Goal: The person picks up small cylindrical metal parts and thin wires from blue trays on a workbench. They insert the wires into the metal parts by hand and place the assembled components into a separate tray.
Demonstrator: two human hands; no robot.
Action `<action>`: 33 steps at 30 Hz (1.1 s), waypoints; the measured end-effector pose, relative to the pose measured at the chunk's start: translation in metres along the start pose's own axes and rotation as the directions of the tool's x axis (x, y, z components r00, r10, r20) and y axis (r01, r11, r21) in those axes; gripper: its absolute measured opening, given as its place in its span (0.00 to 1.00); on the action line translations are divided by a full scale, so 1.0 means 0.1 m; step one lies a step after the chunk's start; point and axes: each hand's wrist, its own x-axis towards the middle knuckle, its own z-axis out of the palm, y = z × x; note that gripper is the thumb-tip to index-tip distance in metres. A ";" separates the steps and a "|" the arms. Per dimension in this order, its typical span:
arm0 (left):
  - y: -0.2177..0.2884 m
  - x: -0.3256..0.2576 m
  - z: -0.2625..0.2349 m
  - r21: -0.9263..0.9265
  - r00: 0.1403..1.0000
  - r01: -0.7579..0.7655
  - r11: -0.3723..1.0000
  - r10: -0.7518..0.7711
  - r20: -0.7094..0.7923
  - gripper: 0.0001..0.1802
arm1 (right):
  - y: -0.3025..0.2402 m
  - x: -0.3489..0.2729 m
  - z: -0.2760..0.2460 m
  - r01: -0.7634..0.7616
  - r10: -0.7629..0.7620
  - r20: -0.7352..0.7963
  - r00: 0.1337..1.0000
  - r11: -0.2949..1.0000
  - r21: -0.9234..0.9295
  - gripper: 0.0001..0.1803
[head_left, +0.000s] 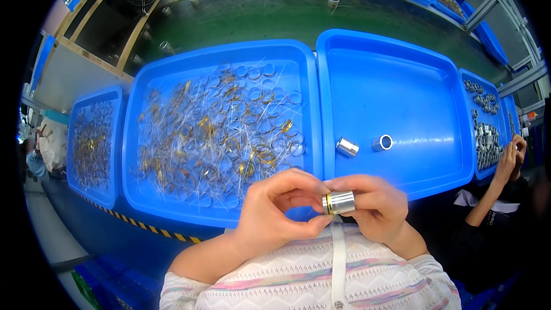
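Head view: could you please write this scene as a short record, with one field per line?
Left hand: left hand, fingers and thumb pinching the banded end of the held part
Right hand: right hand, fingers around the other end
Held part: silver cylinder, lying roughly sideways
Left-front container: large blue tray with many rings and thin strands, some yellow
Right-front container: second blue tray with two loose cylinders
Behind: green surface with scattered small parts
Far right: another person's hand beside a tray of metal parts

The held cylinder (342,202) was silver and yellow, the trays (407,103) blue, the belt (247,17) green, the shirt (281,278) pastel-striped white.
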 end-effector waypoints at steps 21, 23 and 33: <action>0.12 0.02 -0.06 -0.048 0.994 0.111 0.993 -0.111 0.002 0.19 | 0.00 0.04 -0.15 -0.149 0.152 -0.035 0.988 0.985 0.082 0.12; 0.22 0.07 -0.18 0.166 0.998 -0.019 0.986 0.029 -0.055 0.18 | 0.05 0.14 -0.37 -0.251 0.248 -0.078 0.966 0.967 -0.035 0.12; 0.73 -0.03 -0.92 0.987 0.791 -0.037 0.159 0.608 -0.068 0.22 | 0.04 1.09 -0.51 0.115 0.381 0.401 0.833 0.589 -0.800 0.09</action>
